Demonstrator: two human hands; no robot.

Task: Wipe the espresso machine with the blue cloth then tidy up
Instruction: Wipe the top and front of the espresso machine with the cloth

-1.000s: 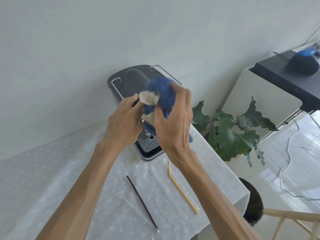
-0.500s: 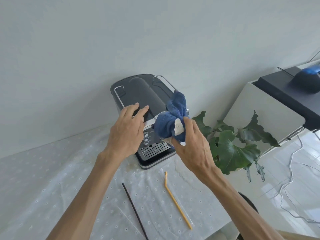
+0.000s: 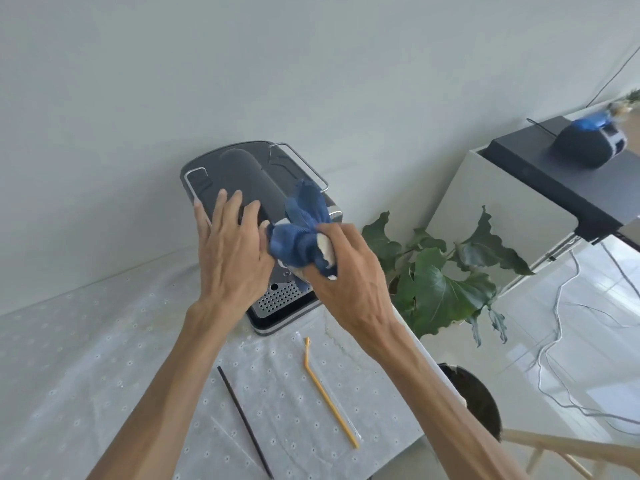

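Clutching the soft, bunched blue terry cloth (image 3: 301,237), the right hand (image 3: 349,282) pressed it against the grey metal espresso machine (image 3: 242,178) at the bench's far edge; the left hand (image 3: 232,251) lay flat, grasping nothing, steadying the heavy-looking body.

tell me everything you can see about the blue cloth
The blue cloth looks like soft terry fabric with a pale patch or underside showing near the fingers. It is bunched into a wad, one loose corner sticking upward. The right hand grips it and presses it against the front upper edge of the espresso machine, right beside the left hand, which rests flat on the machine's top.
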